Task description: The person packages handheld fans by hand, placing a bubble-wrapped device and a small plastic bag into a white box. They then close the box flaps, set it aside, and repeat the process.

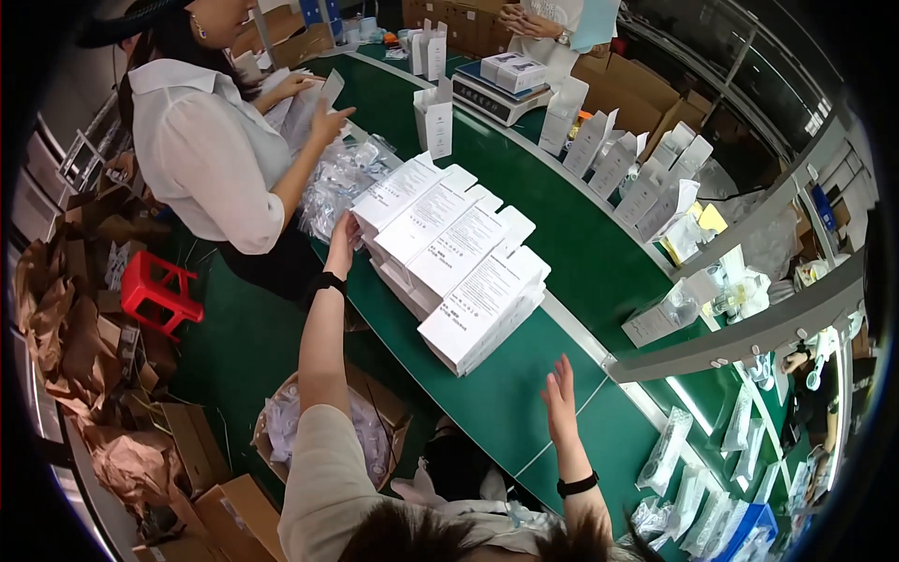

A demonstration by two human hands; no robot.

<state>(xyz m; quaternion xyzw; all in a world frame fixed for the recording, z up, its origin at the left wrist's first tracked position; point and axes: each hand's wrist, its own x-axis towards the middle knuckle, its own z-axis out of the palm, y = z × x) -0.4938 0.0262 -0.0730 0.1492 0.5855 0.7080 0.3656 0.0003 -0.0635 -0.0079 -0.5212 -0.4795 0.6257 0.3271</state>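
White cartons (454, 248) lie in a stacked row on the green table, their upper flaps standing up and small print on their faces. My left hand (344, 242) rests against the row's left end, fingers stretched along the nearest carton; part of them is hidden by it. To the right of the row, my right hand (560, 405) is raised over the table, its fingers extended, holding nothing and apart from the cartons. Black bands circle both wrists. Beside my left hand, clear plastic-wrapped items (342, 183) lie in a heap.
A co-worker (211, 150) at the left handles a white carton; another person stands behind a scale (501, 98). Open cartons (609, 164) line the far edge. A grey metal frame (740, 347) crosses the right. Below are a red stool (161, 292) and a box of plastic bags (375, 426).
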